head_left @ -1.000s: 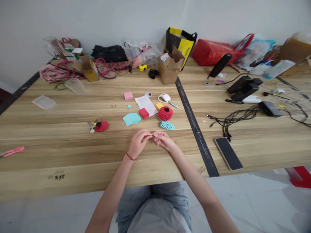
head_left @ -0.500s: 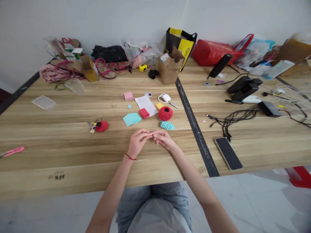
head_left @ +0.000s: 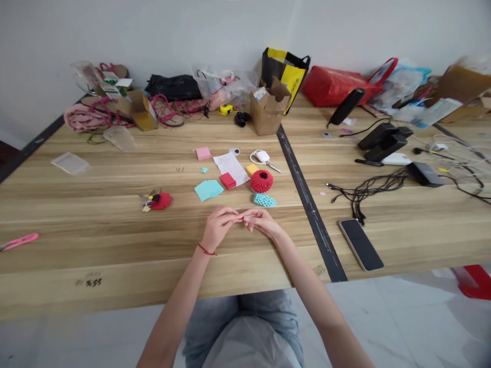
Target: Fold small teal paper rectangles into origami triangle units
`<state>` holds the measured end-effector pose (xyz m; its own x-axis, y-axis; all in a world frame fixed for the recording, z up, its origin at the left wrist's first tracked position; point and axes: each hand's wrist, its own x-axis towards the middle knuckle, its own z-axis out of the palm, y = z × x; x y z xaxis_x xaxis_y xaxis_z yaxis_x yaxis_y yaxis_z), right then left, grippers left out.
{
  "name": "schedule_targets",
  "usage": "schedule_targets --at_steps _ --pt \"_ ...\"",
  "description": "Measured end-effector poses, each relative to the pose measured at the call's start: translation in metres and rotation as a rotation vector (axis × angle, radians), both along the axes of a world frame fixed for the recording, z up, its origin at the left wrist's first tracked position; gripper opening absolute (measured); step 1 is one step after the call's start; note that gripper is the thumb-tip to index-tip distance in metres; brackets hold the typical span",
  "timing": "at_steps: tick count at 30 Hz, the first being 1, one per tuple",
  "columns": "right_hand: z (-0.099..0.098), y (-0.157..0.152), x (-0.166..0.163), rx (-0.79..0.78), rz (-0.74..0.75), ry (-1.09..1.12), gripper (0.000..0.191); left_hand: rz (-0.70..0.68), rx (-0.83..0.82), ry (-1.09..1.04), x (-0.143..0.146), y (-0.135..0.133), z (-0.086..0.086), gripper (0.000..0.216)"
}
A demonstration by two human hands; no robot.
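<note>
My left hand [head_left: 220, 225] and my right hand [head_left: 262, 223] meet fingertip to fingertip above the table near its front edge. Both pinch a small piece of red paper [head_left: 241, 219], mostly covered by the fingers. Just beyond them lie a light-blue piece of folded-paper work [head_left: 264, 200] and a round red one [head_left: 261, 181] with a dark centre. To the left of these are light-blue paper sheets [head_left: 208, 190] and a red paper stack [head_left: 227, 181], which rests on a white written sheet [head_left: 235, 166].
White-handled scissors [head_left: 273, 167], a yellow pad [head_left: 252, 169] and a pink pad [head_left: 203, 153] lie farther back. Keys with a red tag [head_left: 161, 201] are at left. A phone [head_left: 361, 244] and black cables [head_left: 368, 189] lie right, past a black strip [head_left: 310, 204]. Boxes and bags line the wall.
The fingers have shifted slightly around the red paper, and a bit more of it shows between them. The whole view has moved a little; the things on the table stay where they were.
</note>
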<state>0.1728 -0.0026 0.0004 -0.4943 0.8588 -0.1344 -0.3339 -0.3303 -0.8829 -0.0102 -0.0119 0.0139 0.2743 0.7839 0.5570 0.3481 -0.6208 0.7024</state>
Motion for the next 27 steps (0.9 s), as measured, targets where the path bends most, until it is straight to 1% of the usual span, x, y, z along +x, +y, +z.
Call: schedule_targets --at_steps 3,8,12,15,21,27 --pt "0.000 0.000 0.000 -0.031 -0.016 0.026 0.025 0.014 0.012 0.006 0.000 0.000 -0.002 0.014" --pt "-0.001 0.001 0.001 -0.072 -0.044 0.062 0.026 0.023 0.028 0.053 -0.001 -0.002 -0.003 0.023" --pt "-0.001 0.003 0.002 -0.075 -0.052 0.054 0.027 0.040 0.050 0.071 0.000 -0.004 -0.003 0.024" --pt "-0.005 0.004 0.002 -0.075 -0.046 0.032 0.025 0.045 0.061 0.070 0.001 -0.003 -0.003 0.024" --pt "-0.014 0.007 0.006 -0.061 -0.045 0.031 0.027 0.010 0.016 0.054 0.000 0.001 -0.003 0.022" --pt "-0.013 0.006 0.006 -0.065 -0.017 0.017 0.026 -0.002 -0.002 0.060 -0.001 0.000 -0.002 0.024"
